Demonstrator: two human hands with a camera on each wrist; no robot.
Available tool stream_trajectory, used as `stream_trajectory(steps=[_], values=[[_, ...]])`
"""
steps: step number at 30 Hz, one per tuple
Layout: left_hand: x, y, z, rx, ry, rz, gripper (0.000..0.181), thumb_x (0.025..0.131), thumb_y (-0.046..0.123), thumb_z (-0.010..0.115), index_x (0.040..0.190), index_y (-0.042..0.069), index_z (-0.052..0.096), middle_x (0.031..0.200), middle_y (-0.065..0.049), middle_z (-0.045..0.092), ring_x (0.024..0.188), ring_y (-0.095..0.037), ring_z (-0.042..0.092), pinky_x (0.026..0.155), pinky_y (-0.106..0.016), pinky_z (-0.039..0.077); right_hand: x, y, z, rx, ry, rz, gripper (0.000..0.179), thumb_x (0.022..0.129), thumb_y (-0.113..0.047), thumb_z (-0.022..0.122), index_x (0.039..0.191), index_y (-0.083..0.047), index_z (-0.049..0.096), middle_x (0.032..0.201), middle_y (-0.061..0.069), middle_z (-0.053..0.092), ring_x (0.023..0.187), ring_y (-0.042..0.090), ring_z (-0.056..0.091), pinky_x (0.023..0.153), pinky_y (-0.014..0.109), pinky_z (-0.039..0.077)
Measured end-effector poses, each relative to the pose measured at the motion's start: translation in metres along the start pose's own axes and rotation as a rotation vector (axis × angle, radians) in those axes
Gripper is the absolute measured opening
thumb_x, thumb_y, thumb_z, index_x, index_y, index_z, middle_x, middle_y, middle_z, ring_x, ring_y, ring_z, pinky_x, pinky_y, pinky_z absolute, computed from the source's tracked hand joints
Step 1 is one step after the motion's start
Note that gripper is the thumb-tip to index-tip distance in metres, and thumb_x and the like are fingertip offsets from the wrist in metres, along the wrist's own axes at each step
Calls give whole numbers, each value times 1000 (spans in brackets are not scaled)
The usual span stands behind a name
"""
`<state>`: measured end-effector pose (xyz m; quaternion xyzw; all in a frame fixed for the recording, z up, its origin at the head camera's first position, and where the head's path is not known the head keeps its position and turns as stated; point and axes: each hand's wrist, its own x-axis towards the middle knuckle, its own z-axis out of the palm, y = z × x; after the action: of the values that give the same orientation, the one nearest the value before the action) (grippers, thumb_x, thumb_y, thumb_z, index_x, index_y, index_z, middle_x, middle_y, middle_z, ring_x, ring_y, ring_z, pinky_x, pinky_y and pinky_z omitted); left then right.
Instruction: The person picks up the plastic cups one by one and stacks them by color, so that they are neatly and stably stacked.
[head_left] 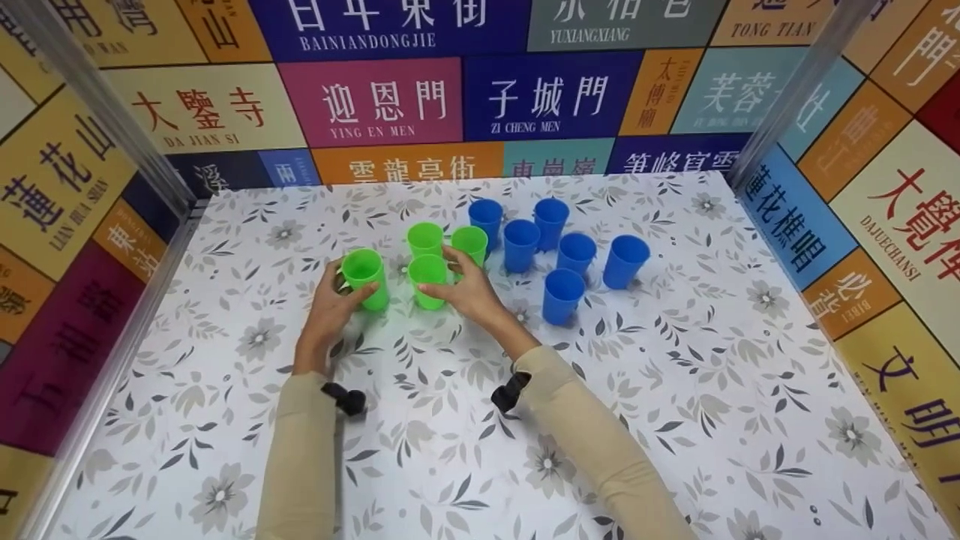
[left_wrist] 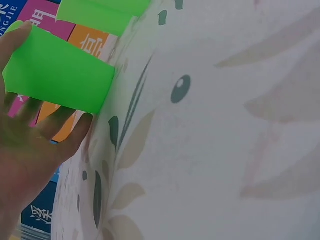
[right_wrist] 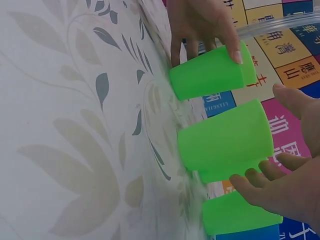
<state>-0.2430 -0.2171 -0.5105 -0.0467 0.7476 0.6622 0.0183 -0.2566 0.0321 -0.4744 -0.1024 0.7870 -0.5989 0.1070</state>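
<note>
My left hand (head_left: 330,304) holds the leftmost green cup (head_left: 365,277), thumb on its near side and fingers around the far side. In the left wrist view that green cup (left_wrist: 60,70) stands upright on the tabletop between thumb and fingers. My right hand (head_left: 474,292) is beside the front green cup (head_left: 429,282), thumb and fingers spread. The right wrist view shows a gap between the right thumb (right_wrist: 295,102) and this front cup (right_wrist: 225,137). Behind it stand two more green cups, one at the back (head_left: 424,237) and one partly hidden by the right fingers (head_left: 470,241).
Several blue cups (head_left: 520,245) stand upright to the right of the green ones, the nearest blue cup (head_left: 562,296) toward the front. A white floral cloth (head_left: 450,450) covers the table. Panels with printed characters (head_left: 367,101) rise at the back and both sides.
</note>
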Motion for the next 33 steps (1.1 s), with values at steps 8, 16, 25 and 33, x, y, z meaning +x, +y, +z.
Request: stream_trajectory(steps=[8,16,25,33], values=[[-5,8,4,-4,31,2,74,89,19,76,152,11,37,154,-17,45,145,-32,42,118,-45,38,5,10,2,16,12,9,85,84,-18,81,154,-5,34,155,19,40,142,37,42,113,46,43],[2,-5,3,-13,52,19,74,89,19,76,152,14,38,154,-16,46,144,-32,42,117,-46,38,10,18,5,40,33,14,80,83,-12,81,150,-2,39,146,22,48,134,37,49,112,44,44],[-2,-6,4,-1,52,42,70,89,23,76,149,14,40,149,-15,51,135,-32,52,108,-47,47,11,23,8,84,66,-11,66,85,-12,80,142,-3,48,139,19,54,132,33,51,111,42,44],[-1,-6,2,9,60,45,73,89,25,77,150,14,39,150,-16,50,138,-32,50,111,-47,46,10,12,7,58,68,-33,66,85,-16,81,142,-7,48,138,16,55,130,31,52,109,42,45]])
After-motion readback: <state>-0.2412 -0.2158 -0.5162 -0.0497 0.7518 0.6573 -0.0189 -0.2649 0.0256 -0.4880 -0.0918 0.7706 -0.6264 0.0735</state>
